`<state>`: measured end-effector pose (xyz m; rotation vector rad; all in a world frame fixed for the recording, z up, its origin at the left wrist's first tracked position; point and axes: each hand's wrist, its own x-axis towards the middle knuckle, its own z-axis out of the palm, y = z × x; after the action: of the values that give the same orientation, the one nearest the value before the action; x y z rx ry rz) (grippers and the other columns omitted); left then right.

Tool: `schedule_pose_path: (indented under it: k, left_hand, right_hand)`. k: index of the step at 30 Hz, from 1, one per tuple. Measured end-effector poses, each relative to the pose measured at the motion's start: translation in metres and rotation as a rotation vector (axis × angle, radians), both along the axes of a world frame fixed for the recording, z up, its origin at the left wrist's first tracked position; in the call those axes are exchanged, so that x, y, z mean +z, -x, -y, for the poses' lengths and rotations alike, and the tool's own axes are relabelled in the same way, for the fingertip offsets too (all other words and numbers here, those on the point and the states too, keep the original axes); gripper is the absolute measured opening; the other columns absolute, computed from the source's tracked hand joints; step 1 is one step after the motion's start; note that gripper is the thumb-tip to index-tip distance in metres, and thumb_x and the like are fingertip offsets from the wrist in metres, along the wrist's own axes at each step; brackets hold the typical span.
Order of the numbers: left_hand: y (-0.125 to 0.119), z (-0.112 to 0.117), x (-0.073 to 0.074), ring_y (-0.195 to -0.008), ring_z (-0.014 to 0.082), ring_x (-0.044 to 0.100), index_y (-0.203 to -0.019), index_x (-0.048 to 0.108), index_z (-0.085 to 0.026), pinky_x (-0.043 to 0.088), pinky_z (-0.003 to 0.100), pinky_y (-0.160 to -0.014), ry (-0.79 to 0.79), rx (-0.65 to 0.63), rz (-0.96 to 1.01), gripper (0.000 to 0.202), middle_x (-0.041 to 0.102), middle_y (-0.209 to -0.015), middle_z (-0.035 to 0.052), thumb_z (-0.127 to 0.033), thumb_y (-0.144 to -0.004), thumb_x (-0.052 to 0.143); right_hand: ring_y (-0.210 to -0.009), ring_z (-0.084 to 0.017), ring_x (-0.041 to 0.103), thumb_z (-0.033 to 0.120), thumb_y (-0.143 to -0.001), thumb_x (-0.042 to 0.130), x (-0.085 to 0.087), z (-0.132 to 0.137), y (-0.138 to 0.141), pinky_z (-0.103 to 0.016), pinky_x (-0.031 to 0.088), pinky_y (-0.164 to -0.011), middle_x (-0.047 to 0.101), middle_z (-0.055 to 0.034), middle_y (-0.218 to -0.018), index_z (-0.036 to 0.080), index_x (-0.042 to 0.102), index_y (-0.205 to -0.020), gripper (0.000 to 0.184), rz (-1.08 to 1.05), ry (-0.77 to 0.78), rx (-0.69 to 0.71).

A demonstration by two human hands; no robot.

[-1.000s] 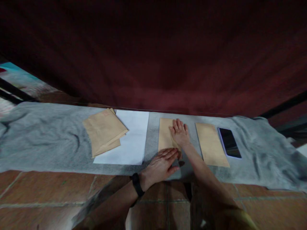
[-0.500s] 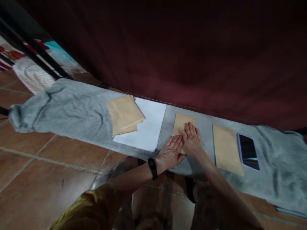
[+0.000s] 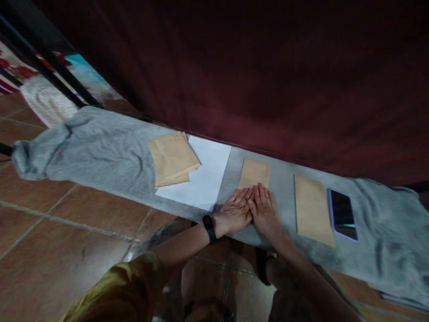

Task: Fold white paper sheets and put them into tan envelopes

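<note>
A brown envelope (image 3: 254, 173) lies lengthwise on a grey cloth (image 3: 100, 152) spread over the floor. My left hand (image 3: 233, 212) and my right hand (image 3: 264, 209) lie flat side by side on its near end, fingers stretched out and pressed down. A black band (image 3: 209, 222) circles my left wrist. Neither hand holds anything.
A stack of brown envelopes (image 3: 172, 157) rests on a white sheet (image 3: 205, 179) to the left. Another brown envelope (image 3: 313, 209) and a dark phone (image 3: 341, 213) lie to the right. A dark red curtain (image 3: 254, 76) hangs behind. Brown floor tiles (image 3: 67, 232) lie in front.
Both hands have slid back along the envelope toward me and now lie side by side on its near end. The camera has tilted and turned left.
</note>
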<state>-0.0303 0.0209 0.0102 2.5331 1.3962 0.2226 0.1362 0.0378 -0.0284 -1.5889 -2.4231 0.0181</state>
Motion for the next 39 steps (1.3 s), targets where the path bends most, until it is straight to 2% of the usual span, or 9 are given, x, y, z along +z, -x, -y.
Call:
schedule_pose_path:
  k: [3, 6, 9, 14, 17, 21, 25, 29, 39]
  left_hand:
    - [0.001, -0.013, 0.006, -0.158, 0.0186, 0.017, -0.161, 0.023, -0.009, 0.012, 0.039, -0.129, 0.093, 0.016, -0.026, 0.059, 0.025, -0.169, 0.0105, -0.03, -0.105, 0.019]
    - [0.001, -0.029, 0.006, -0.158, 0.0191, 0.015, -0.161, 0.023, -0.009, 0.014, 0.04, -0.129, 0.104, 0.011, -0.032, 0.06, 0.025, -0.169, 0.0109, -0.031, -0.105, 0.02]
    - [0.001, -0.047, 0.0, -0.157, 0.0197, 0.018, -0.16, 0.026, -0.008, 0.016, 0.039, -0.129, 0.074, -0.01, -0.04, 0.06, 0.027, -0.168, 0.0116, -0.029, -0.104, 0.022]
    - [-0.006, -0.074, -0.011, -0.156, 0.02, 0.025, -0.157, 0.035, -0.01, 0.019, 0.038, -0.128, -0.04, 0.092, -0.033, 0.056, 0.029, -0.167, 0.0115, -0.027, -0.105, 0.023]
    - [-0.013, -0.085, -0.01, -0.156, 0.0211, 0.025, -0.156, 0.038, -0.013, 0.017, 0.041, -0.129, -0.111, 0.1, -0.026, 0.055, 0.031, -0.167, 0.0097, -0.029, -0.105, 0.026]
    - [-0.026, -0.1, -0.004, -0.154, 0.0204, 0.028, -0.155, 0.041, -0.015, 0.018, 0.042, -0.128, -0.11, 0.101, -0.02, 0.054, 0.036, -0.165, 0.0075, -0.028, -0.105, 0.024]
    - [-0.046, -0.111, -0.004, -0.154, 0.0223, 0.029, -0.155, 0.042, -0.018, 0.018, 0.047, -0.129, -0.088, 0.091, 0.013, 0.054, 0.038, -0.165, 0.0035, -0.033, -0.106, 0.025]
    - [-0.063, -0.117, -0.007, -0.154, 0.0206, 0.028, -0.156, 0.04, -0.02, 0.018, 0.045, -0.129, -0.046, 0.114, 0.041, 0.055, 0.037, -0.165, 0.0023, -0.036, -0.106, 0.026]
    - [-0.063, -0.128, -0.008, -0.156, 0.0213, 0.023, -0.158, 0.038, -0.02, 0.014, 0.045, -0.129, -0.047, 0.262, 0.039, 0.057, 0.034, -0.166, 0.0031, -0.035, -0.104, 0.028]
  right_hand:
    - [-0.158, -0.027, 0.015, 0.037, -0.109, 0.016, 0.002, 0.002, 0.001, -0.052, 0.019, -0.127, 0.021, -0.019, -0.168, 0.003, 0.027, -0.16, 0.063, 0.028, 0.003, -0.01]
    - [-0.157, -0.026, 0.02, 0.031, -0.108, 0.016, 0.003, 0.001, 0.001, -0.049, 0.021, -0.127, 0.026, -0.0193, -0.167, 0.001, 0.031, -0.158, 0.06, 0.039, -0.009, -0.023]
    - [-0.156, -0.026, 0.023, 0.025, -0.107, 0.019, 0.003, 0.001, -0.001, -0.049, 0.023, -0.126, 0.029, -0.0184, -0.166, 0.003, 0.03, -0.159, 0.058, 0.039, -0.05, -0.001]
    - [-0.154, -0.028, 0.028, 0.023, -0.106, 0.029, 0.004, 0.003, 0.0, -0.05, 0.026, -0.125, 0.033, -0.0197, -0.164, 0.002, 0.035, -0.156, 0.055, 0.058, -0.084, -0.011]
    - [-0.153, -0.03, 0.031, 0.023, -0.105, 0.03, 0.006, 0.004, 0.004, -0.05, 0.026, -0.125, 0.037, -0.0214, -0.162, -0.001, 0.041, -0.153, 0.054, 0.054, -0.082, -0.033]
    - [-0.151, -0.031, 0.035, 0.026, -0.106, 0.031, 0.006, 0.005, 0.007, -0.05, 0.028, -0.125, 0.042, -0.023, -0.158, -0.002, 0.047, -0.148, 0.053, 0.029, -0.077, -0.054]
    - [-0.147, -0.032, 0.043, 0.025, -0.105, 0.034, 0.006, 0.005, 0.008, -0.05, 0.028, -0.124, 0.055, -0.0241, -0.149, -0.001, 0.058, -0.14, 0.05, 0.003, -0.023, -0.069]
    - [-0.142, -0.03, 0.048, 0.023, -0.103, 0.037, 0.01, 0.003, 0.008, -0.051, 0.028, -0.124, 0.059, -0.0214, -0.145, 0.004, 0.06, -0.139, 0.046, -0.015, 0.016, -0.069]
    - [-0.145, -0.031, 0.045, 0.026, -0.104, 0.035, 0.013, 0.003, 0.011, -0.049, 0.031, -0.123, 0.055, -0.0246, -0.148, -0.001, 0.057, -0.14, 0.05, -0.034, 0.003, -0.09]
